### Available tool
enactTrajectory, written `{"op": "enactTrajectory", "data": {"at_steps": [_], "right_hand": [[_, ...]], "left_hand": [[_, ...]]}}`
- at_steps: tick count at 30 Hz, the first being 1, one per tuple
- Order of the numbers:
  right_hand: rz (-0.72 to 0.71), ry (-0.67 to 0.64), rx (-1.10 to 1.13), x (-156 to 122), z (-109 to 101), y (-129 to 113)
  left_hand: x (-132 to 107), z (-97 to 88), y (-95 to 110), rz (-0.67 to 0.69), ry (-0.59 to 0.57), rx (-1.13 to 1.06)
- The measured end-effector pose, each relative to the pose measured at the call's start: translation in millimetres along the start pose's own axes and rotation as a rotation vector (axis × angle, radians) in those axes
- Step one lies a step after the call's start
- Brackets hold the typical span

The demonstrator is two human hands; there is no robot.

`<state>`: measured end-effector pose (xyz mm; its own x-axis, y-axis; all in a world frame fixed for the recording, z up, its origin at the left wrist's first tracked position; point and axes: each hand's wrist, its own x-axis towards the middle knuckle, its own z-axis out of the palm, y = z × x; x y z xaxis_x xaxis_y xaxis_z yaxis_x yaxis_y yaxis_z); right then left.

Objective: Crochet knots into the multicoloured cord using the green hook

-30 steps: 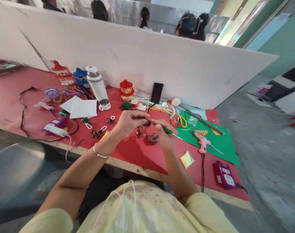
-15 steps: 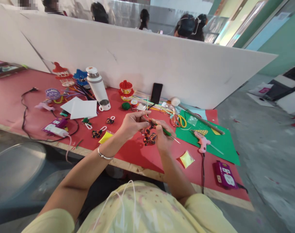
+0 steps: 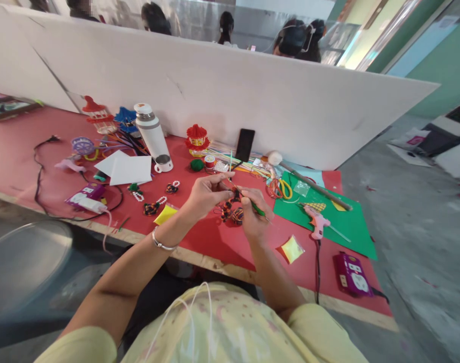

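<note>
My left hand pinches a small orange-and-black yarn piece above the red table. My right hand grips a green-handled crochet hook, its tip pushed into the yarn piece close to my left fingertips. A round ball of the same yarn hangs just under the two hands. Both hands are closed and nearly touch each other.
A white flask, white paper sheets, a phone leaning on the white partition, scissors, a pink glue gun on green felt, two purple power strips and black cables lie around. People sit beyond the partition.
The yarn piece has been lifted off the table, and my right hand has moved up towards my left. The hook now points more steeply into the yarn.
</note>
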<state>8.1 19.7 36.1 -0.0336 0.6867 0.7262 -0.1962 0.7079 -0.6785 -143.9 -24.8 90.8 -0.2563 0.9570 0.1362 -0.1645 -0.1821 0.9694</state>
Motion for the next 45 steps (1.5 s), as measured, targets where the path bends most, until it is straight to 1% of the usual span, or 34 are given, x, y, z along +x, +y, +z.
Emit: {"op": "enactTrajectory", "data": {"at_steps": [2,3,5,7,8,10,12,14,16,18,21,25,28,32,39,45], "right_hand": [[-0.045,-0.028,0.012,0.8,-1.0,0.8],[-0.044,-0.056,0.005,1.2,-1.2,1.0],[-0.012,-0.089,-0.044,0.8,-0.3,1.2],[-0.011,-0.056,-0.12,-1.9,2.8,2.0],[-0.042,-0.015,-0.151,-3.8,4.8,2.9],[-0.132,0.058,-0.172,-6.6,7.7,5.7],[-0.182,0.062,-0.123,-5.6,6.9,9.2],[-0.141,-0.012,-0.035,-0.1,1.1,12.5],[-0.065,-0.107,0.037,7.9,-8.3,14.8],[-0.015,-0.178,0.063,16.0,-18.3,15.6],[-0.016,-0.262,0.074,26.8,-29.5,13.7],[-0.079,-0.392,0.068,40.1,-38.8,7.7],[-0.09,-0.439,0.008,47.6,-44.0,2.6],[-0.093,-0.432,0.0,51.7,-45.2,-2.6],[-0.077,-0.405,0.013,49.8,-41.5,-3.0],[-0.153,-0.413,-0.019,47.5,-40.5,-3.1]], "left_hand": [[0.2,0.1,0.4,-0.043,-0.009,-0.041],[0.1,0.7,-0.2,-0.037,0.008,-0.02],[-0.2,3.2,-2.4,0.022,0.086,0.064],[-0.5,6.7,-4.3,0.061,0.14,0.076],[-0.5,8.0,-4.3,0.042,0.134,0.029],[0.2,8.1,-2.0,-0.06,0.07,-0.116],[1.9,3.5,3.3,-0.178,-0.001,-0.205],[3.9,-5.0,9.9,-0.247,-0.044,-0.197],[5.7,-14.3,15.9,-0.284,-0.075,-0.144],[6.9,-21.4,20.0,-0.318,-0.118,-0.099],[7.8,-25.8,22.4,-0.352,-0.193,-0.073],[8.9,-26.1,24.4,-0.338,-0.229,-0.046],[9.7,-25.6,27.3,-0.311,-0.236,-0.014],[10.2,-22.9,30.2,-0.28,-0.233,-0.005],[9.9,-18.1,28.1,-0.237,-0.149,-0.019],[8.7,-18.4,28.4,-0.213,-0.128,0.001]]}}
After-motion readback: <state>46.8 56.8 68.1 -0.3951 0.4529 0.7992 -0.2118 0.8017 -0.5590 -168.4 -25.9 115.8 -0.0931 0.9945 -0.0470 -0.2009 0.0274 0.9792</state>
